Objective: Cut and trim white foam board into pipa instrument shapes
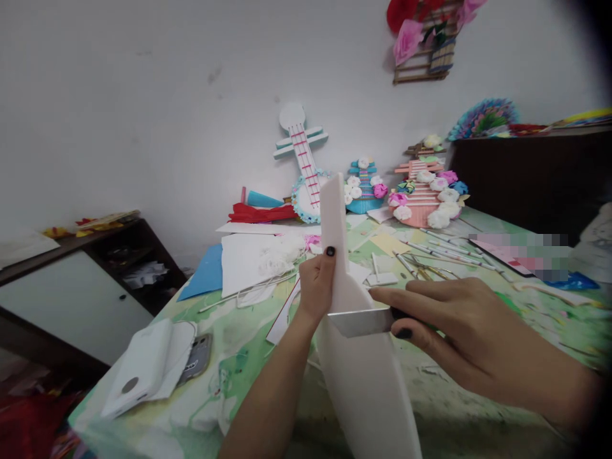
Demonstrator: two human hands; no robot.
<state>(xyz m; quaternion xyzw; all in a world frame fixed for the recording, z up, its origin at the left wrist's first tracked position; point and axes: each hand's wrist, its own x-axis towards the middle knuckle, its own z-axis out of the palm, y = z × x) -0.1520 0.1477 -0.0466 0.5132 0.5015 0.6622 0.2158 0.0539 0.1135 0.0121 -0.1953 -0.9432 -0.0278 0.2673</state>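
A long white foam board piece (368, 382) stands tilted up from the lower edge of the view, with a narrow neck at its top and a wider body below. My left hand (317, 284) grips the neck, thumb along its face. In my right hand (459, 325) is a knife (361, 322), its handle mostly hidden by the fingers. The broad blade lies across the foam just below the neck, and my index finger reaches to the foam's right edge. Whether the blade has cut in, I cannot tell.
Decorated lute-shaped crafts (306, 166) lean on the wall behind the table. Pens (454, 252) and scissors (423, 268) lie at the right. White paper (246, 258) is at the back left. A white box-like device (138, 370) and a phone (198, 357) sit at the left edge.
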